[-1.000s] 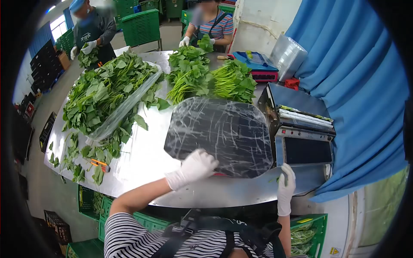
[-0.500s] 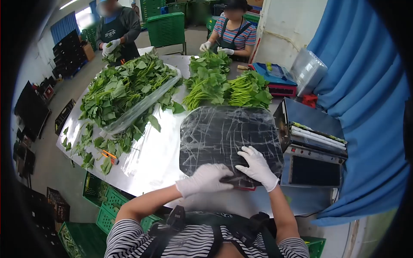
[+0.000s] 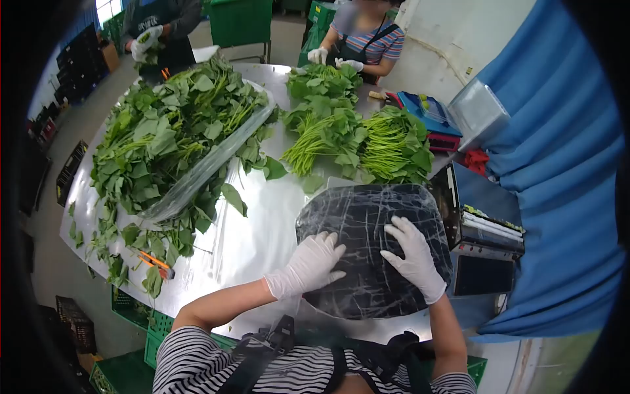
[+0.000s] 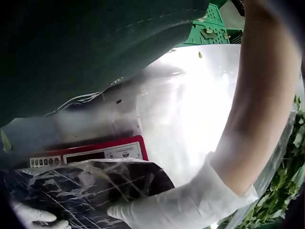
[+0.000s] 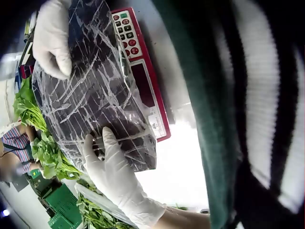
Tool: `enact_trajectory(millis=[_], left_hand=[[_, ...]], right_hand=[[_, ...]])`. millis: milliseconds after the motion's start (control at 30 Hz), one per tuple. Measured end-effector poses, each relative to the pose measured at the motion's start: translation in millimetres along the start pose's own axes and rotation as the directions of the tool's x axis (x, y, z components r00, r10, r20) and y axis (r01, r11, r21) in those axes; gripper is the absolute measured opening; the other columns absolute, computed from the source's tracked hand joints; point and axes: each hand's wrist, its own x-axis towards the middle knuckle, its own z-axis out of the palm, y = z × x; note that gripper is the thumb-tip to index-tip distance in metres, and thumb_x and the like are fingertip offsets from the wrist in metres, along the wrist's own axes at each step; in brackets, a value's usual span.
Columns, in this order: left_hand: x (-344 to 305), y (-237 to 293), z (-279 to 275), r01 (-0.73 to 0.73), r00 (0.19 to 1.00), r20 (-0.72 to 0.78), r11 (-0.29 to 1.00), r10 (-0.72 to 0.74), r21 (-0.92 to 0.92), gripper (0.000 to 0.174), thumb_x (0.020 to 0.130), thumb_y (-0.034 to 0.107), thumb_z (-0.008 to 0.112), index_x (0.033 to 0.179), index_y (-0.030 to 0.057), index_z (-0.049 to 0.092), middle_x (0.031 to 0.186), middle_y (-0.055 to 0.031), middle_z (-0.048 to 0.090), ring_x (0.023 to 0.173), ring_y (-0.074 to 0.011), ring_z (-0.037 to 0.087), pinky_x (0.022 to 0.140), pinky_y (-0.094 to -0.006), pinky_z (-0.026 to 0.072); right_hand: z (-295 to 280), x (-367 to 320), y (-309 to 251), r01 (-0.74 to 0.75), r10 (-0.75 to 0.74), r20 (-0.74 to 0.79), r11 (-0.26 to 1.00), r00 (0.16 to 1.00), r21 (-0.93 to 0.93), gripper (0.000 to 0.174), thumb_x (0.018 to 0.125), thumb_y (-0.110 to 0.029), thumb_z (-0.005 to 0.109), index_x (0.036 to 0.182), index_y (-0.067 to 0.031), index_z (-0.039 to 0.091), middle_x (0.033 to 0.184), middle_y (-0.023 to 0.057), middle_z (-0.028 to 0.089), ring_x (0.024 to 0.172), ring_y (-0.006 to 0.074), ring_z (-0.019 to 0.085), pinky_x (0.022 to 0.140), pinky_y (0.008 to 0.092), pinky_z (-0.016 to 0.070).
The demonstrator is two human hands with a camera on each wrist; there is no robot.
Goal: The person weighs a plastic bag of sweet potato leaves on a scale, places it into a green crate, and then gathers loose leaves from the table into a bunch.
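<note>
A dark, round-cornered slab [image 3: 367, 289] covered in crinkled clear film lies in front of me. Under it, a red-edged scale with buttons [image 5: 151, 102] sticks out on my side. My gloved left hand [image 3: 307, 262] rests on the slab's left part, its fingers loosely spread. On the right part lies my gloved right hand [image 3: 415, 256], fingers extended and thumb apart. The right wrist view shows both palms down on the wrapped top, the left hand [image 5: 114, 176] and the right hand [image 5: 51, 40] some way apart.
Bunches of leafy greens [image 3: 394, 148] stand just beyond the slab. A large leafy heap [image 3: 170, 131] with plastic film covers the table's left side, near orange-handled clippers [image 3: 156, 264]. A wrapping machine [image 3: 485, 230] stands right. Two people work across the table [image 3: 256, 190].
My right hand has come from the table's right edge onto the slab. The left hand has opened out on it. The slab has shifted toward me and right in the head view, which has moved too.
</note>
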Motion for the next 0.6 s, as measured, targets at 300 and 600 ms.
enact_trajectory(millis=[300,600], left_hand=[[45,-152,-12,0.132,0.794,-0.462,0.853,-0.396,-0.505,0.042,0.076,0.029,0.066,0.109,0.0054,0.057,0.103,-0.0152,0.061,0.092,-0.0286,0.060,0.083,-0.0347,0.0460],[133,-293,26,0.525,0.784,0.011,0.654,-0.620,-0.545,0.058,0.077,0.044,0.060,0.115,0.0013,0.054,0.107,-0.0186,0.060,0.100,-0.0310,0.058,0.088,-0.0363,0.0431]], right_hand=[[60,29,-2,-0.037,0.064,0.147,0.983,0.987,-0.180,0.071,0.076,-0.038,0.063,0.135,-0.0109,0.035,0.141,0.0158,0.027,0.130,0.0354,0.024,0.107,0.0462,0.0188],[61,34,-1,-0.072,0.103,0.182,0.983,0.978,-0.172,0.071,0.075,-0.037,0.063,0.135,-0.0116,0.035,0.142,0.0146,0.027,0.131,0.0350,0.024,0.108,0.0466,0.0184]])
